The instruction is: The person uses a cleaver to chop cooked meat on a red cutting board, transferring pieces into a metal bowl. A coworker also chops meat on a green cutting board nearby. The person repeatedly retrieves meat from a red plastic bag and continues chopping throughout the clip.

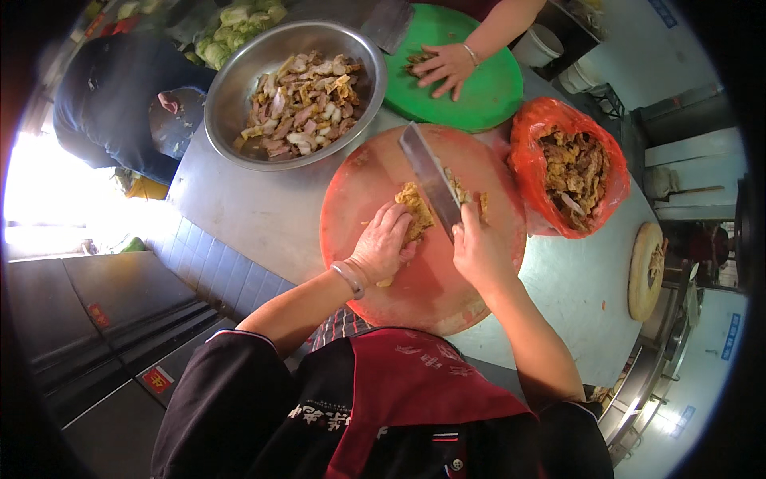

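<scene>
On the round red cutting board [443,299], my left hand [386,242] presses on a piece of browned meat [418,206], its fingers curled over the near side. My right hand [479,245] grips a cleaver [432,179], whose blade stands on edge just right of the meat and points away from me. Small cut pieces [458,185] lie on the blade's right side. Beyond the board to the left is a steel bowl [218,129] of sliced meat [305,108]. A red plastic bag [616,191] at the right holds browned meat chunks [571,167].
A co-worker's hand [446,66] rests on food on a green cutting board [491,96], with another cleaver [389,25] beside it. Another person [119,102] is at the left. A round wooden board [640,287] stands at the steel table's [257,221] right edge. Cabbages [239,30] lie beyond the bowl.
</scene>
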The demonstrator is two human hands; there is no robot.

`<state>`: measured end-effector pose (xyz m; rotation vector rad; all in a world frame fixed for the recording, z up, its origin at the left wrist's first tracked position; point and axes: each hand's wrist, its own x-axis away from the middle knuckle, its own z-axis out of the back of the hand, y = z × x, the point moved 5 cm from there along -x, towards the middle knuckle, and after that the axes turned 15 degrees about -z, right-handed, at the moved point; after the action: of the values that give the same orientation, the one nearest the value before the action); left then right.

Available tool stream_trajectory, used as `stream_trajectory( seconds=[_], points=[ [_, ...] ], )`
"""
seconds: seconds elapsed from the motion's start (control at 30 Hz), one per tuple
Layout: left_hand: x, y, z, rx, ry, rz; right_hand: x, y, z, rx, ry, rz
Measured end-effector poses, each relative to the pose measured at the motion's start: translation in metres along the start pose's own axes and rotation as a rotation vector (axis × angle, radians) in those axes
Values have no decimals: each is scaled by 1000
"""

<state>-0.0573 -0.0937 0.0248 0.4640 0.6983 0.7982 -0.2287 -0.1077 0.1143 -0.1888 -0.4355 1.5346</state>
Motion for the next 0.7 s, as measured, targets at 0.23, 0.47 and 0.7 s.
stream_trajectory(
  seconds=[0.23,0.47,0.7],
  points=[
    [2,0,-4,-3,13,-28,14,-4,-2,209,-211,-107],
    [4,1,-5,10,4,-61,-21,-29,-36,214,-143,-95],
    [0,-1,0,-4,-31,-75,-57,8,-39,-35,-20,-64]
  ],
)
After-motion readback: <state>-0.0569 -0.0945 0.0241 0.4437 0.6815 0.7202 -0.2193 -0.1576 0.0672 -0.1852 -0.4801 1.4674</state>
